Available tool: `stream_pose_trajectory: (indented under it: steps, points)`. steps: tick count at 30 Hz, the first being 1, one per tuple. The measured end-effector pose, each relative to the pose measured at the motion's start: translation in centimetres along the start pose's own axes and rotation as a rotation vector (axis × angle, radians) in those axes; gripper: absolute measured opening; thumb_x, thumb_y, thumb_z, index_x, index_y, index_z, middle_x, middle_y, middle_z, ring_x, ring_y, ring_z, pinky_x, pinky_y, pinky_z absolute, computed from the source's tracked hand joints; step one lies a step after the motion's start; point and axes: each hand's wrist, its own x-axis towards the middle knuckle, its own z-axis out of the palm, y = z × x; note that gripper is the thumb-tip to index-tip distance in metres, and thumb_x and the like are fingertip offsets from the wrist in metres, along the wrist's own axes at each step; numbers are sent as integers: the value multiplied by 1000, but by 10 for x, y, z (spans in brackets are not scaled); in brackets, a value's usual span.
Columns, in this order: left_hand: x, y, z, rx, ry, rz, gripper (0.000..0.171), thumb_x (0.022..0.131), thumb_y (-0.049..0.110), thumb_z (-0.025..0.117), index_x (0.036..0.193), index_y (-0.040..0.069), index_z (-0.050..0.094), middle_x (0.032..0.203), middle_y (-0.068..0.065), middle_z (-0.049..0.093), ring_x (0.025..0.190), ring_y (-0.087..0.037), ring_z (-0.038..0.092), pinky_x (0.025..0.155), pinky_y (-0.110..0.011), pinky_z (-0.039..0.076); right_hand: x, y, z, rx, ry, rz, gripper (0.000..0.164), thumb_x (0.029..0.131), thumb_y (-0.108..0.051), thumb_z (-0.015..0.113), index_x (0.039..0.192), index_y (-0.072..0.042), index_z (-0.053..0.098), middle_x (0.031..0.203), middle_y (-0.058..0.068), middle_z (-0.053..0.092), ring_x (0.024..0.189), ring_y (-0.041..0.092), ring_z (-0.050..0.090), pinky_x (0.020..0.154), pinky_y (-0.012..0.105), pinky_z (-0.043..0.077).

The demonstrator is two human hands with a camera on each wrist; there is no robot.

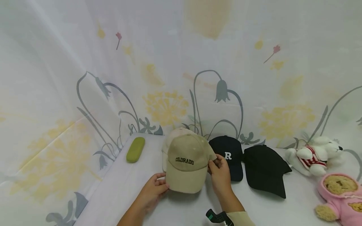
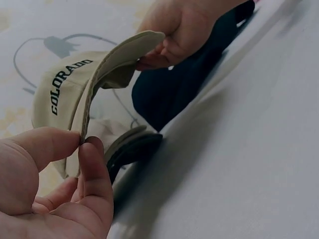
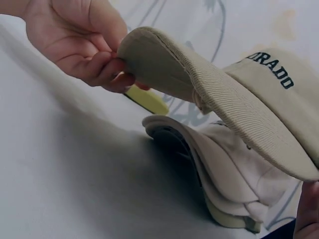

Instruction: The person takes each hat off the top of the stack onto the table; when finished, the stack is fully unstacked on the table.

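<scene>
A beige baseball cap (image 1: 187, 163) lettered COLORADO is held up in front of a stack of caps (image 1: 170, 138). My left hand (image 1: 154, 191) pinches one side of its brim between thumb and fingers, plainest in the left wrist view. At the cap's other side my right hand (image 1: 220, 172) grips the edge; little of that hand shows in the right wrist view. Seen from the right wrist, the stacked caps (image 3: 224, 164), a pale one among them, sit below the beige cap with brims nested. The beige cap mostly hides this stack in the head view.
Right of the stack lie a dark cap (image 1: 226, 147) with a white R and a plain black cap (image 1: 261, 166). A green oblong case (image 1: 135, 150) is at the back left. A white plush toy (image 1: 314, 157) and a pink-hooded teddy bear (image 1: 339, 197) occupy the right.
</scene>
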Motion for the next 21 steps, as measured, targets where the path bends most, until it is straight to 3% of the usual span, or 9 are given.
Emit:
stream_pose_trajectory:
  steps: [21]
  points:
    - [-22,1,37,32,-70,-14,66,88,-5,72,144,-6,37,98,-5,63,88,-13,62,80,-25,53,-27,-21,-41,-127,50,22,44,109,-11,55,150,-3,41,136,16,54,109,13,59,84,19,54]
